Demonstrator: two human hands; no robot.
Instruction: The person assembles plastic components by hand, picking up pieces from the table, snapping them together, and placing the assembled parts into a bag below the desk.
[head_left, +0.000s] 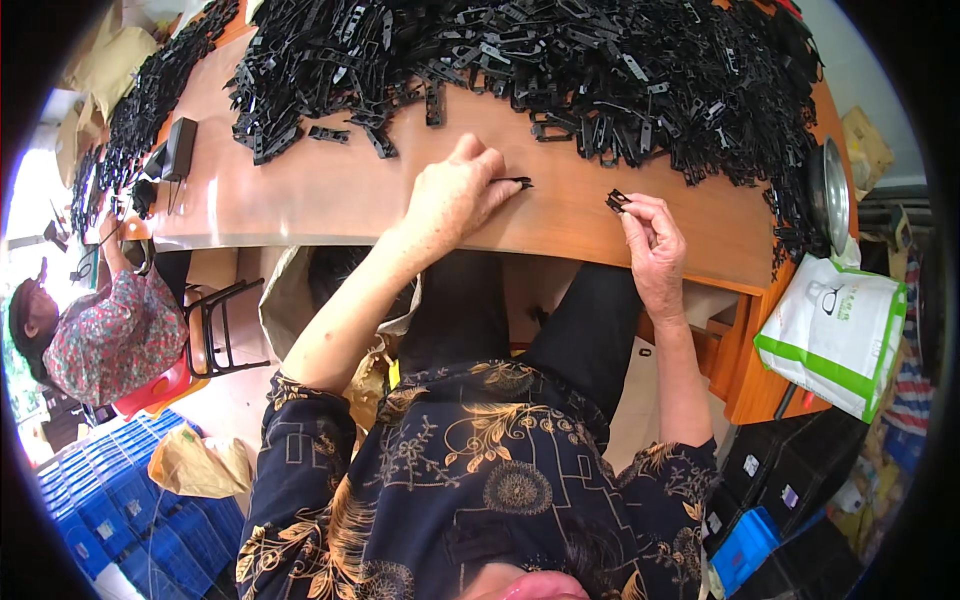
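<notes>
Over the front part of the wooden table (pixel 330 205), my left hand (pixel 455 190) is closed in a pinch on a small black plastic piece (pixel 522 182), which sticks out to the right of the fingertips. To its right, my right hand (pixel 657 245) pinches another small black plastic part (pixel 617 201) between thumb and forefinger. That part appears to have an opening in it. The two pieces are apart from each other. Beyond both hands lies a large heap of black plastic parts (pixel 600 70), many of them long and flat with slots.
A metal bowl (pixel 828 195) stands at the table's right end, above a white and green bag (pixel 835 325). Black crates (pixel 800 470) are at lower right, blue bins (pixel 130 510) at lower left. Another person (pixel 110 330) sits at the left near a second heap of black parts (pixel 160 110).
</notes>
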